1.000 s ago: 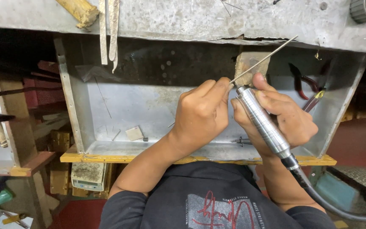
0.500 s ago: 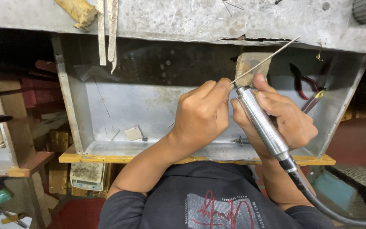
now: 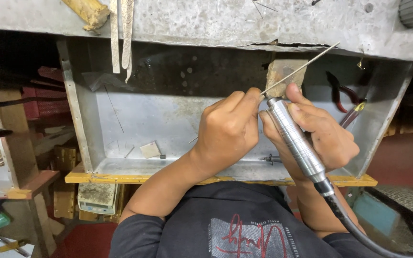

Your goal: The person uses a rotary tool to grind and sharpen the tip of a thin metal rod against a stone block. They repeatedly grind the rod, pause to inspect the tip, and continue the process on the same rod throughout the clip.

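Note:
My right hand (image 3: 319, 131) grips a silver rotary handpiece (image 3: 295, 141) with a black flexible cable (image 3: 359, 229) running off to the lower right. A long thin metal rod (image 3: 302, 69) sticks out of the tool's tip, angled up to the right toward the bench edge. My left hand (image 3: 230, 129) is closed, its fingertips pinched at the base of the rod where it meets the handpiece. Both hands hover over a metal catch tray (image 3: 135, 114) under the workbench. Whatever the fingertips pinch is too small to make out.
A worn grey workbench top (image 3: 225, 21) runs across the top with a wooden peg (image 3: 283, 71) below its edge. Red-handled pliers (image 3: 342, 91) lie in the tray's right corner, small scraps (image 3: 150, 149) at the left. A small scale (image 3: 96, 198) and wooden shelves (image 3: 15, 138) stand to the left.

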